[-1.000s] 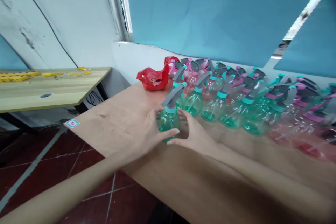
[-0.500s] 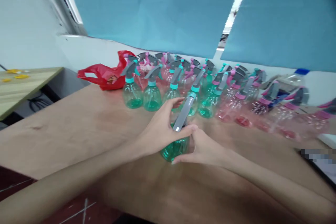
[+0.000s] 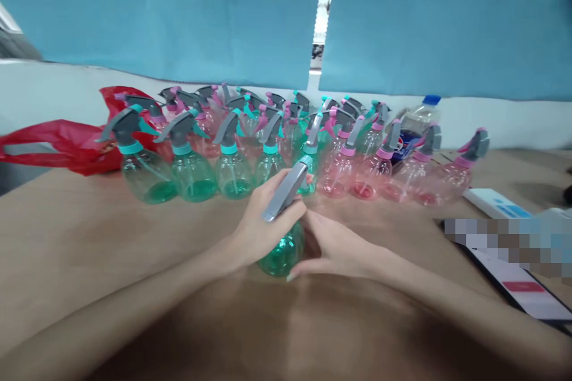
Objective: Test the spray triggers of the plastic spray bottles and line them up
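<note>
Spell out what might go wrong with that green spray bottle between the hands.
The left hand wraps the green spray bottle below its gray head while the right hand only cups its side, so it could tip if the left grip loosens. A push forward might topple one of the spray bottles standing just behind. The right forearm passes close to the screened device and could nudge it.

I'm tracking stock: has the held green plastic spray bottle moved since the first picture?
Yes, the green plastic spray bottle has moved right, away from the red plastic bag.
</note>
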`<move>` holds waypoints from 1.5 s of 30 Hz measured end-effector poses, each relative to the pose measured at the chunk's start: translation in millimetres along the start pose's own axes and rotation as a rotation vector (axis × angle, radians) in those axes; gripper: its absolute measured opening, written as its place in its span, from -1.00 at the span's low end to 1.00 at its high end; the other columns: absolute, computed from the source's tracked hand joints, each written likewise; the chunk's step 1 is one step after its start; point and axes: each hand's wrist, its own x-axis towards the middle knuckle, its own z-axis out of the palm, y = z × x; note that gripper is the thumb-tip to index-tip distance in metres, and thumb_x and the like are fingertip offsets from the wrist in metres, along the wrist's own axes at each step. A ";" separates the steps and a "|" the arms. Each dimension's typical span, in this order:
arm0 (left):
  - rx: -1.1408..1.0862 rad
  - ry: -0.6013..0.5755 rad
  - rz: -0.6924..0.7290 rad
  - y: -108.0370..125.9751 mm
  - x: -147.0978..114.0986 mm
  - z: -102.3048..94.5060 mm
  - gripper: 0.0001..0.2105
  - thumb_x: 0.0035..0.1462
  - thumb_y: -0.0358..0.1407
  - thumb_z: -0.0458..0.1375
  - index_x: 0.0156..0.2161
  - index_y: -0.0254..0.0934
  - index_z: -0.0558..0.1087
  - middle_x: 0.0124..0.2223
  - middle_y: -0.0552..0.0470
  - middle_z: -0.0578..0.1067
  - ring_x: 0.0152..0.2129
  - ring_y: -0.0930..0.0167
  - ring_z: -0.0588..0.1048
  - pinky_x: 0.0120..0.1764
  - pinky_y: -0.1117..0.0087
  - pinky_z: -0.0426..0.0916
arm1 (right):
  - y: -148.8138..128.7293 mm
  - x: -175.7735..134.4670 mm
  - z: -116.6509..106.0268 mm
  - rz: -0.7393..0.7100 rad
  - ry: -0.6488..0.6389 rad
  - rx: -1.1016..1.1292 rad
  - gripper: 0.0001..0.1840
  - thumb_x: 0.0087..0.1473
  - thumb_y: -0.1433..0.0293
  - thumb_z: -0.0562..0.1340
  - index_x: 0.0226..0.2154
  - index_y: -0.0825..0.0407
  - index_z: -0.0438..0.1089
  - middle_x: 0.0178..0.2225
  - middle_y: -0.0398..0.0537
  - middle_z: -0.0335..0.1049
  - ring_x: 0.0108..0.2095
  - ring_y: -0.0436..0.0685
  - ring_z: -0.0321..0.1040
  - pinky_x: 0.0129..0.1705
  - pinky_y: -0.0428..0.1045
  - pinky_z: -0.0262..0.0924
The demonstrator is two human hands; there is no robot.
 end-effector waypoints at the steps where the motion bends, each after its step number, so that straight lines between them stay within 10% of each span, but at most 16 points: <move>1: 0.002 0.007 -0.003 -0.2 0.4 -1.5 -0.70 0.06 -0.43 0.03 -0.07 -0.21 0.35 -0.24 0.06 0.44 -0.27 0.34 0.50 -0.17 0.26 0.42 | 7.3 -3.7 -1.9 0.004 -0.006 -0.036 -0.07 -0.09 -0.05 0.34 0.21 0.02 0.10 0.14 0.20 0.29 0.08 0.40 0.30 0.05 0.27 0.26; 10: 0.147 0.097 -0.042 0.9 2.9 -22.7 -0.76 -0.02 -0.39 0.05 -0.20 -0.16 0.40 -0.43 0.12 0.40 -0.47 0.39 0.44 -0.41 0.38 0.34 | 72.1 -33.0 -2.9 0.153 0.008 -0.225 -0.09 0.01 -0.11 0.22 0.29 -0.05 0.05 0.32 0.14 -0.01 0.31 0.37 -0.08 0.25 0.34 -0.05; 32: 0.174 0.072 0.001 2.9 4.6 -23.6 -0.89 0.00 -0.47 0.04 -0.33 -0.25 0.34 -0.35 0.12 0.44 -0.45 0.47 0.39 -0.37 0.45 0.29 | 67.1 -29.8 1.3 0.134 0.032 -0.209 -0.22 0.09 -0.03 0.21 0.26 -0.05 0.12 0.30 0.08 0.05 0.33 0.32 -0.13 0.30 0.35 -0.13; 45: 0.178 0.015 -0.043 0.8 9.1 -22.4 -0.65 0.06 -0.35 0.06 -0.01 -0.24 0.42 -0.37 0.12 0.44 -0.56 0.49 0.33 -0.45 0.44 0.22 | 64.8 -29.0 -0.7 0.130 0.024 -0.222 -0.26 0.15 -0.02 0.14 0.25 0.00 0.14 0.29 0.10 0.07 0.33 0.32 -0.13 0.28 0.34 -0.09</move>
